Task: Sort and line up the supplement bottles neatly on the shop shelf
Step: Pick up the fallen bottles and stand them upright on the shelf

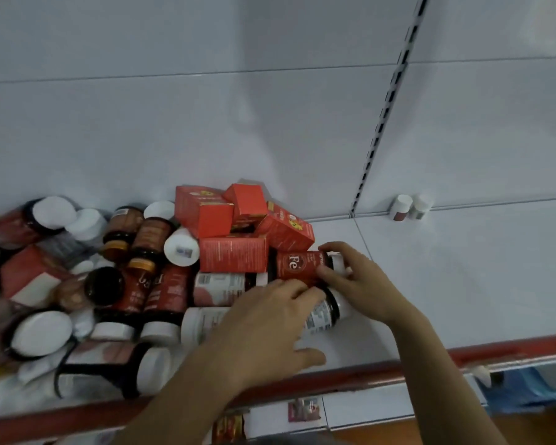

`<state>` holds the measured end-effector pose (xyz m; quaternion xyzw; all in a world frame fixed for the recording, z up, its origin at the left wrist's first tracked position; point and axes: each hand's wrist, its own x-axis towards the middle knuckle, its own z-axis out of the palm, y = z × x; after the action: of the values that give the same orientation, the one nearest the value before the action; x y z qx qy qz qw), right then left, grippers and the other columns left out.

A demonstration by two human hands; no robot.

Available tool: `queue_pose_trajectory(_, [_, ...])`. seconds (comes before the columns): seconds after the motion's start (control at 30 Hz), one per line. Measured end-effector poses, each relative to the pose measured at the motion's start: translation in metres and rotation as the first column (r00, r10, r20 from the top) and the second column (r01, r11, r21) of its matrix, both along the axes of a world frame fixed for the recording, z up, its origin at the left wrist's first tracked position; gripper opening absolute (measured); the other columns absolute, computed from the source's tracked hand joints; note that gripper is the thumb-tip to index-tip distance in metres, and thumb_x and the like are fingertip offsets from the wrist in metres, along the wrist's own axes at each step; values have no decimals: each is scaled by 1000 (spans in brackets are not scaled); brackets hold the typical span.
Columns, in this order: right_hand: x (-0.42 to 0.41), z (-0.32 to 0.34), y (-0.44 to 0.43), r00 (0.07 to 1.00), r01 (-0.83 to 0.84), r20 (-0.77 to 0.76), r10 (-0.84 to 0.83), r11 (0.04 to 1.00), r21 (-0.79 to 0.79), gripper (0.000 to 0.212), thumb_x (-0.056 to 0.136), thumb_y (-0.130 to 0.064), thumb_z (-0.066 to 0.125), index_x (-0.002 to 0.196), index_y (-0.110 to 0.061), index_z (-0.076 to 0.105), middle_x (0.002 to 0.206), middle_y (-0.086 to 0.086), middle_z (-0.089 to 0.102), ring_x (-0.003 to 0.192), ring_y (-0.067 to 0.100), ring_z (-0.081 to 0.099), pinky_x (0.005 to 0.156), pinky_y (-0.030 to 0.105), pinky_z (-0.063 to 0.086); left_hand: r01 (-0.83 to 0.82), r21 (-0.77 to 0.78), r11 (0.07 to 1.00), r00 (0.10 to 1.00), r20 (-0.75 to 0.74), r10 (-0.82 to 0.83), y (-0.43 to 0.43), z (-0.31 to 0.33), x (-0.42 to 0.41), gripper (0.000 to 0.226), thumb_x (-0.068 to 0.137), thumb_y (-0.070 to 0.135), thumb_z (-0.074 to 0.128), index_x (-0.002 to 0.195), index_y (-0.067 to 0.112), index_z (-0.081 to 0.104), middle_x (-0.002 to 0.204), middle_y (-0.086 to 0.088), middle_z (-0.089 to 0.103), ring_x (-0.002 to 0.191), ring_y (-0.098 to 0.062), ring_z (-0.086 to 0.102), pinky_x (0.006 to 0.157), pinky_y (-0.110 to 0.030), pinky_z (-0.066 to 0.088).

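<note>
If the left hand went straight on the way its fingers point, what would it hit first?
Most likely the red Fe bottle that the right hand grips, just ahead of the left hand; depth is unclear.

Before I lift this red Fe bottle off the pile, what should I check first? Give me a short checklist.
1. Grip: the right hand curls fingers and thumb round the cap end of the red Fe bottle. Ok.
2. Support: the left hand touches its lower side with its fingertips. Ok.
3. Neighbours: the red boxes crowd against it and may slide. Not ok.
4. Underneath: the white-labelled bottle lies on its side and could roll. Not ok.
5. Room: the shelf has space to the right. Ok.
6. Match with the two standing bottles at the back: cannot tell.
</note>
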<state>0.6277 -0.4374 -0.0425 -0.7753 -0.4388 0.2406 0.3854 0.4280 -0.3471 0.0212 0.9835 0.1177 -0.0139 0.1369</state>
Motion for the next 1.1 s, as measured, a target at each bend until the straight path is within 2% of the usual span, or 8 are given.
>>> queue_pose_trajectory(0.13, [-5, -5, -18, 978, 171, -137, -154, 978, 118, 40, 85, -44, 76, 119, -39, 56, 106, -10, 69, 89, 11, 70, 79, 42, 61, -40, 124, 992, 999, 30, 36, -11, -35, 14, 94, 89, 48, 70, 157, 30, 7, 141, -3, 43, 126, -23, 48, 107, -39, 40])
queue_pose_trajectory(0.23, [-9, -5, -31, 942, 319, -161, -295, 936, 148, 53, 73, -53, 80, 118, -35, 59, 105, -13, 67, 92, 14, 68, 80, 45, 61, -54, 103, 993, 997, 67, 47, -9, -40, 17, 87, 90, 42, 71, 156, 33, 14, 141, -1, 48, 125, -23, 52, 105, -39, 43])
queue_pose_trajectory(0.37, [-17, -1, -46, 869, 485, -252, -426, 837, 255, 42, 77, -36, 84, 114, -26, 68, 103, -4, 71, 96, 23, 68, 85, 48, 59, -59, -440, 896, 959, 224, 173, -2, -9, -1, 79, 86, 41, 77, 148, 44, 28, 134, 16, 55, 109, 0, 59, 89, -22, 53])
queue_pose_trajectory(0.5, [-32, 12, -44, 776, 611, -451, -441, 704, 362, 35, 87, -30, 76, 118, -15, 69, 109, 8, 73, 105, 25, 70, 91, 42, 59, 34, -810, 585, 755, 404, 516, 24, 24, -34, 63, 83, 13, 82, 135, 28, 50, 116, 13, 69, 105, -6, 69, 81, -22, 58])
queue_pose_trajectory(0.6, [-51, 35, -21, 709, 657, -626, -323, 625, 421, 53, 80, -44, 72, 119, -9, 66, 113, 11, 71, 107, 19, 69, 92, 33, 57, -3, -805, 593, 524, 504, 687, 57, 36, -66, 61, 78, 24, 87, 131, 17, 57, 118, 3, 72, 110, -14, 70, 88, -32, 59])
queue_pose_trajectory(0.77, [-102, 74, 35, 672, 645, -730, -121, 579, 498, 21, 100, -31, 58, 91, -17, 70, 92, 0, 70, 96, 14, 66, 88, 31, 56, -177, -761, 624, 121, 613, 781, 109, 46, -150, 60, 76, 33, 88, 126, 16, 59, 115, 8, 72, 108, -8, 70, 87, -24, 57])
queue_pose_trajectory(0.9, [-166, 100, 90, 765, 507, -643, -37, 652, 564, 22, 93, -33, 60, 94, -11, 62, 78, -2, 64, 74, 10, 62, 68, 24, 55, -282, -777, 562, 8, 584, 811, 143, 44, -232, 61, 77, 32, 79, 133, 23, 57, 122, 18, 68, 112, 0, 65, 88, -19, 55])
queue_pose_trajectory(1.1, [-291, 128, 196, 876, 225, -474, 89, 794, 565, 41, 82, -45, 72, 111, -17, 72, 102, 12, 75, 93, 28, 72, 78, 41, 59, -379, -795, 474, -123, 551, 825, 191, 48, -356, 57, 71, 32, 79, 123, 41, 58, 107, 32, 69, 102, 8, 66, 82, -14, 54])
